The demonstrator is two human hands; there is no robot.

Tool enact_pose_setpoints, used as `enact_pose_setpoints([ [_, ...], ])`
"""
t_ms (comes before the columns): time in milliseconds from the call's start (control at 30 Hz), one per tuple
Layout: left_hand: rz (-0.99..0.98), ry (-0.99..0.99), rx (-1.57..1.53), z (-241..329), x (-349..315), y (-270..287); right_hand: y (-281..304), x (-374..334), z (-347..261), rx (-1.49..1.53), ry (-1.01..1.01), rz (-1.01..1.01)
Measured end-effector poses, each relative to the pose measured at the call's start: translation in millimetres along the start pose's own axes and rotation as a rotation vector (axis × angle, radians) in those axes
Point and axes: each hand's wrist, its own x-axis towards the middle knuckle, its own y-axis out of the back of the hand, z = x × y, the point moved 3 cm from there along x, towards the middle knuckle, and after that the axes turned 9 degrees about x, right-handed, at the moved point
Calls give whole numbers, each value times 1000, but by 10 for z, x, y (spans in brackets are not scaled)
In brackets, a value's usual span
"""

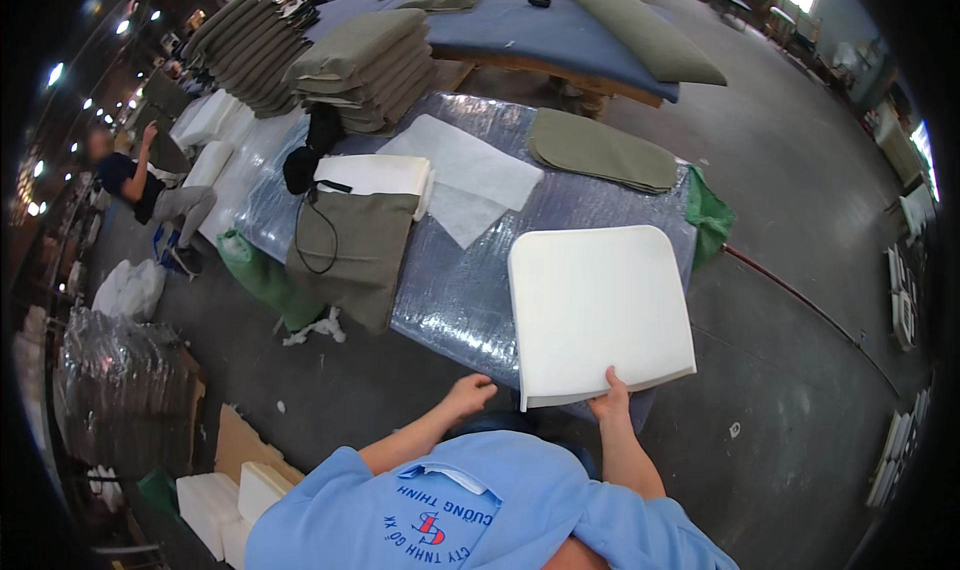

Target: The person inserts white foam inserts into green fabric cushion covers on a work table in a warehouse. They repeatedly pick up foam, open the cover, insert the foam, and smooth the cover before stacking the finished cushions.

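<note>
A white foam cushion slab (598, 310) with rounded corners lies at the near right corner of the plastic-wrapped table (450, 290), overhanging its edge. My right hand (610, 400) grips the slab's near edge, thumb on top. My left hand (468, 394) rests at the table's near edge just left of the slab, its fingers curled and holding nothing that I can see. Both forearms come up from my light blue shirt at the bottom.
On the table lie white wadding sheets (470, 165), an olive cushion cover (602, 150), a draped olive cover (352, 250) with white foam (375, 173) and a black cable. Stacked olive cushions (370, 70) sit behind. Foam blocks (215, 505) lie on the floor at left; a person (140, 185) sits far left.
</note>
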Motion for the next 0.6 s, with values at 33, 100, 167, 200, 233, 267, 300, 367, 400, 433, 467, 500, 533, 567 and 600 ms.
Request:
enact_pose_setpoints([
  [33,-40,71,18,-38,-1,-30,0,16,95,-55,-17,-3],
  [100,-98,105,24,16,74,-50,-5,-41,96,-190,-10,-6],
  [167,-152,131,62,147,192,-94,-26,-116,35,-211,-55,41],
  [200,-138,119,26,265,256,-100,-52,-158,24,-185,-68,24],
  [233,-125,109,-10,373,307,-120,-79,-197,9,-159,-82,9],
  [267,-163,105,-132,426,346,-146,-180,-345,-1,-219,-74,-30],
  [300,-217,98,-245,470,379,-197,-162,-388,-67,-335,-127,-2],
  [367,-192,40,-181,458,388,-301,-95,-465,-268,-573,-238,58],
  [400,-112,-24,-1,478,424,-346,-17,-417,-374,-756,-321,88],
  [433,-29,-85,177,492,452,-394,56,-392,-509,-907,-317,67],
  [467,4,-39,149,494,458,-423,-33,-461,-608,-1057,-323,28],
  [500,26,1,119,530,419,-468,-124,-554,-731,-1206,-322,-4],
  [533,46,47,88,541,360,-514,-229,-606,-837,-1194,-275,-32],
  [567,72,76,59,532,320,-540,-340,-550,-922,-1250,-219,-78],
  [600,103,103,29,523,310,-551,-468,-436,-1039,-1305,-159,-130],
])
